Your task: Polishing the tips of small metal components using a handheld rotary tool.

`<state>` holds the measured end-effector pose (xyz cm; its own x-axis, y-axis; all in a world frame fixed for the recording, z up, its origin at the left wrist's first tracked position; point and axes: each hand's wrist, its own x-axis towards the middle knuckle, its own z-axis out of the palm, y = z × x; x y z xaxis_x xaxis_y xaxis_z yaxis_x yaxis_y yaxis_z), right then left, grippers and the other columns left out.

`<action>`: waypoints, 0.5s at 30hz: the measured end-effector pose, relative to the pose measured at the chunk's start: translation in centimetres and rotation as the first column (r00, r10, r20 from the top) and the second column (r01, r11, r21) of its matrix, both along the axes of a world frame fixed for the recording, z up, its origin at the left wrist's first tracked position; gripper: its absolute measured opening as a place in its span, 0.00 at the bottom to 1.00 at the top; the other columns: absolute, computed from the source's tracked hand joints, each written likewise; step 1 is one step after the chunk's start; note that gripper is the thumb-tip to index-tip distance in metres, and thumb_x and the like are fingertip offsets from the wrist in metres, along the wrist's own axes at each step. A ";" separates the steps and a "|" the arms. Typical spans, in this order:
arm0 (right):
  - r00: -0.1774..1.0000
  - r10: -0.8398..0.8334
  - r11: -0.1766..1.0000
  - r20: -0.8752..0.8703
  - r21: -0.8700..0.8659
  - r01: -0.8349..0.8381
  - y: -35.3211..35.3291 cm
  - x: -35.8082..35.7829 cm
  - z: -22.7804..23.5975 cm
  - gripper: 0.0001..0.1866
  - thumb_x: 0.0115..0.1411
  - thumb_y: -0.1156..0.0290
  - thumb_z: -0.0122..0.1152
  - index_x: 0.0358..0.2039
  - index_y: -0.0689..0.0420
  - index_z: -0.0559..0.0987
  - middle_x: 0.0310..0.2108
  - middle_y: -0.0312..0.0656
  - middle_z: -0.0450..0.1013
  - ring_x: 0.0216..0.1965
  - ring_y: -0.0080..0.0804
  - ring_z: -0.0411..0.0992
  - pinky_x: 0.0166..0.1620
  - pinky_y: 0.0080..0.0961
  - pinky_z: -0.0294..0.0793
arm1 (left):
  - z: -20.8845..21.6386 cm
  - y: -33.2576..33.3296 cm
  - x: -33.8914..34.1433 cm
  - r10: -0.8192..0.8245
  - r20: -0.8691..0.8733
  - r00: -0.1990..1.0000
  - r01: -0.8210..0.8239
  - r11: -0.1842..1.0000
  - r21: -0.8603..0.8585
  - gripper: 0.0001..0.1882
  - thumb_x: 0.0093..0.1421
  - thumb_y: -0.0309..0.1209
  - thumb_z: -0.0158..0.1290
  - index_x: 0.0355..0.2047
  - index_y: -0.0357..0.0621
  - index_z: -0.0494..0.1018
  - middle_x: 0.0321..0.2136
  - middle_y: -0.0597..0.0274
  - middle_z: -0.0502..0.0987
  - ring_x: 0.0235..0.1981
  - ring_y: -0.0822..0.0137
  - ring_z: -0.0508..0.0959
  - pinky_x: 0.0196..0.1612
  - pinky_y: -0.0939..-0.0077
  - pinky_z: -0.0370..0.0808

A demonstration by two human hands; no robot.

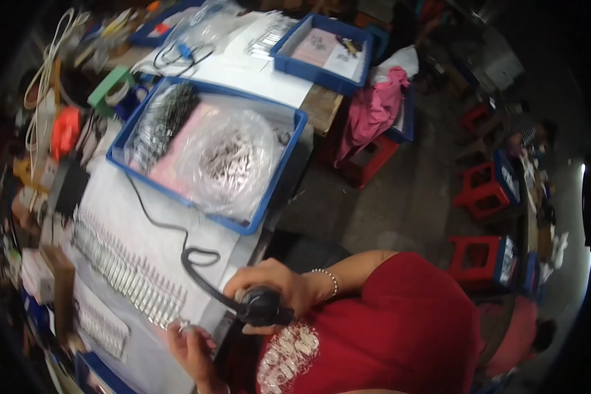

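My right hand is wrapped round a black corded hand tool; its working end is hidden. The thick black cord leaves the tool and loops across the white table covering. Lower and to the left, my left hand has its fingertips pinched on a small shiny metal piece, too small to name. It is at the near end of a long row of slim silver metal parts laid side by side. A second, shorter group of such parts lies further left.
A blue tray holds a clear bag of small metal pieces and a bundle of dark thin parts. Another blue tray stands at the far end. Pink cloth and red stools are to the right.
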<state>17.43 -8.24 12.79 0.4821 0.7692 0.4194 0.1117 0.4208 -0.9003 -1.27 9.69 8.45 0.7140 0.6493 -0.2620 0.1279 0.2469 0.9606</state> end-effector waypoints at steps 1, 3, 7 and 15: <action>1.000 0.004 1.000 0.013 -0.027 -0.003 -0.4 -0.1 -0.2 0.25 0.46 0.72 0.71 0.44 0.63 0.72 0.33 0.41 0.74 0.32 0.23 0.74 0.35 0.19 0.72 | -0.9 -1.2 -0.6 0.034 -0.024 0.999 -0.036 0.996 -0.076 0.10 0.61 0.27 0.48 0.42 0.40 0.64 0.16 0.64 0.69 0.12 0.76 0.66 0.14 0.87 0.62; 0.982 -0.152 0.986 0.111 0.079 0.144 -0.3 -0.5 -1.0 0.25 0.45 0.69 0.72 0.43 0.64 0.73 0.32 0.43 0.74 0.31 0.29 0.76 0.34 0.20 0.74 | -2.3 -2.8 -0.7 -0.009 -0.057 0.998 -0.002 0.979 -0.204 0.08 0.63 0.29 0.48 0.41 0.40 0.65 0.15 0.68 0.66 0.11 0.79 0.61 0.13 0.87 0.56; 0.998 -0.033 0.972 0.060 -0.230 0.046 -1.4 -0.2 -1.1 0.24 0.43 0.72 0.73 0.41 0.60 0.74 0.27 0.40 0.75 0.25 0.27 0.74 0.29 0.19 0.73 | -4.2 -5.5 -0.7 -0.122 -0.061 0.991 0.094 0.932 -0.349 0.15 0.67 0.33 0.42 0.42 0.34 0.72 0.18 0.68 0.68 0.14 0.80 0.61 0.18 0.87 0.56; 0.995 0.030 0.863 -0.097 -0.500 -0.075 -0.8 -1.0 -4.8 0.24 0.45 0.78 0.69 0.44 0.62 0.71 0.35 0.42 0.76 0.28 0.19 0.73 0.31 0.16 0.73 | -7.4 -9.0 0.6 -0.001 0.178 0.984 0.138 0.640 -0.756 0.24 0.69 0.44 0.37 0.42 0.34 0.73 0.22 0.66 0.70 0.17 0.79 0.64 0.22 0.85 0.61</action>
<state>16.41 -9.09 8.02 0.4507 0.8899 -0.0701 0.0183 -0.0877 -0.9960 -0.65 0.66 1.06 0.8217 0.2131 -0.5286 0.0513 0.8960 0.4410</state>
